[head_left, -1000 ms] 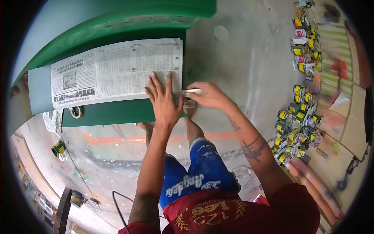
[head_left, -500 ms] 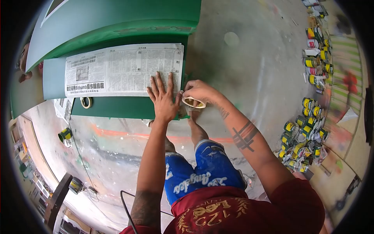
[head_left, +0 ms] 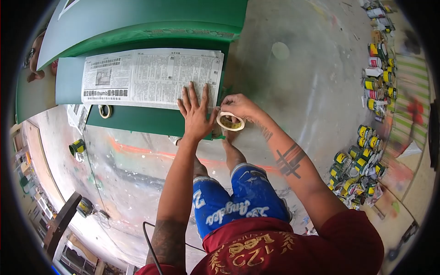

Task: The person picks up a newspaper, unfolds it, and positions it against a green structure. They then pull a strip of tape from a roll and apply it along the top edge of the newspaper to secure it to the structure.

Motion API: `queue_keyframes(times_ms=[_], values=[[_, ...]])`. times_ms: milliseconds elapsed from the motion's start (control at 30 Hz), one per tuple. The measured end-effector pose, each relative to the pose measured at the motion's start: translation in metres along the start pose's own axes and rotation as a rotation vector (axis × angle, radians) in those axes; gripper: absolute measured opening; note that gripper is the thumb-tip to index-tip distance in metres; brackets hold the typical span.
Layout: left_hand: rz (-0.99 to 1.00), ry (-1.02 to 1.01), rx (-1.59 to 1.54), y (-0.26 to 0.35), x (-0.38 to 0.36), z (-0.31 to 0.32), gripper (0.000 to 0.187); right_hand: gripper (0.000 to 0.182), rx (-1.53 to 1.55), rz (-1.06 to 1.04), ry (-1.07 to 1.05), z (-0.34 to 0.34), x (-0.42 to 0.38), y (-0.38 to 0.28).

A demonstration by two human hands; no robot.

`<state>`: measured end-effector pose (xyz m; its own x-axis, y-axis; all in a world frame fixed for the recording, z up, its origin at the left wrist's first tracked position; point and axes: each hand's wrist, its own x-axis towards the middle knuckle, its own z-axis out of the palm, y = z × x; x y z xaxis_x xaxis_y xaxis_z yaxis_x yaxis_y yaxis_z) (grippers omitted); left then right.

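A folded newspaper sheet [head_left: 153,75] lies across the green board [head_left: 142,120]. My left hand [head_left: 198,114] rests on its lower right part, fingers spread and pointing away from me. Just right of the board's edge, my right hand [head_left: 239,109] grips a roll of masking tape [head_left: 230,121], its ring tilted so the opening faces up. The thumb of my left hand is close to the tape roll. Whether a strip of tape runs between the roll and the paper is too small to tell. Another tape roll [head_left: 105,111] lies on the board near the newspaper's lower left.
A large green panel [head_left: 151,18] stands above the board. Paint cans [head_left: 357,160] crowd the floor at the right, with one can [head_left: 77,147] at the left. A dark beam [head_left: 63,224] stands lower left. Part of another person [head_left: 37,57] shows at the far left.
The camera view has shifted slightly, so the board and newspaper appear a little further right. The tape roll in my right hand has turned, showing more of its opening. My left hand stays on the newspaper.
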<state>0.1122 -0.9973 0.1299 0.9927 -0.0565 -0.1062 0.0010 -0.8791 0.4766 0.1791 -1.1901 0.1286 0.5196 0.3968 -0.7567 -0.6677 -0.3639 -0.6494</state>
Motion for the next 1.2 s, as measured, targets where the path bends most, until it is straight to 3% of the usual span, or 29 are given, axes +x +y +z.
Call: queue_keyframes(times_ms=[333, 433, 567, 767, 967, 1033, 1100, 1167, 1200], values=[[0.050, -0.052, -0.014, -0.003, 0.001, -0.006, 0.091, 0.025, -0.198, -0.059, -0.027, -0.002, 0.005, 0.002], [0.061, -0.041, 0.014, -0.003, -0.001, -0.003, 0.091, 0.024, -0.026, -0.062, -0.021, 0.000, 0.004, 0.012], [0.060, -0.040, 0.058, -0.002, 0.000, -0.003, 0.089, 0.022, -0.014, -0.052, -0.029, 0.001, 0.001, 0.010], [0.059, -0.028, 0.064, 0.000, 0.000, -0.002, 0.089, 0.031, -0.186, -0.130, 0.113, 0.007, 0.012, 0.023], [0.067, -0.041, 0.054, -0.002, 0.000, -0.002, 0.089, 0.035, -0.320, -0.037, 0.183, 0.013, 0.009, 0.013], [0.056, -0.034, 0.051, -0.001, -0.002, 0.001, 0.090, 0.030, -0.748, 0.232, 0.263, 0.014, 0.013, 0.035], [0.083, -0.027, 0.058, -0.003, 0.004, 0.000, 0.091, 0.026, -0.469, 0.402, 0.090, -0.012, 0.016, 0.076], [0.038, -0.058, 0.123, -0.003, 0.000, 0.004, 0.095, 0.024, -0.575, 0.193, 0.366, -0.025, 0.019, 0.141], [0.017, -0.068, 0.121, 0.000, -0.006, 0.003, 0.095, 0.024, -0.534, 0.198, 0.385, -0.032, 0.006, 0.146]])
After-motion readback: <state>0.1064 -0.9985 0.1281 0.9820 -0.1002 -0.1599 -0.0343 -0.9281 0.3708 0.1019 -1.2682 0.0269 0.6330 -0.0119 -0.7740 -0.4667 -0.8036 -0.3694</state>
